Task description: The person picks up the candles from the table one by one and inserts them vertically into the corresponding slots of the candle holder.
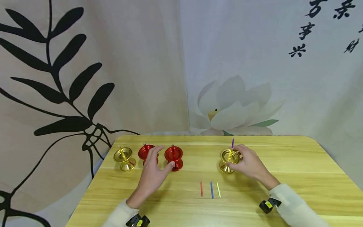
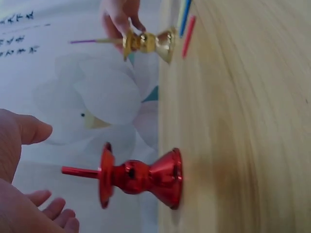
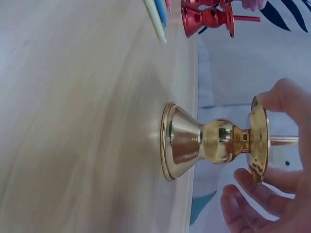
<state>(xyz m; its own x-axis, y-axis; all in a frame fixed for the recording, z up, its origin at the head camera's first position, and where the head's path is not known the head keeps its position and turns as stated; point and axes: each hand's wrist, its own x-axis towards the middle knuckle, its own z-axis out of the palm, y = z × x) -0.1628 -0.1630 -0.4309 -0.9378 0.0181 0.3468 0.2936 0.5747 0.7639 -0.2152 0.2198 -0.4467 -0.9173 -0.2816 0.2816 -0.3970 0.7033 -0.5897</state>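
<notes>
My right hand [image 1: 251, 162] holds a gold candle holder [image 3: 182, 141] by the rim of its dish, thumb on one side and fingers on the other. The holder stands upright on the table, with a thin purple candle [image 1: 233, 143] at the top of its stem. Over on the left, my left hand [image 1: 153, 173] hovers with thumb and fingers spread, holding nothing. It is nearest a red candle holder [image 2: 165, 179], which shows apart from the fingers in the left wrist view. A second red candle holder [image 1: 144, 153] is partly hidden behind that hand.
Another gold candle holder [image 1: 127, 165] stands at the table's far left. Between the hands, nearer the front, lie a red candle [image 1: 201, 189], a blue candle [image 1: 211, 190] and a yellow candle [image 1: 218, 189]. A printed cloth [image 1: 147, 78] hangs behind the wooden table [image 1: 283, 157].
</notes>
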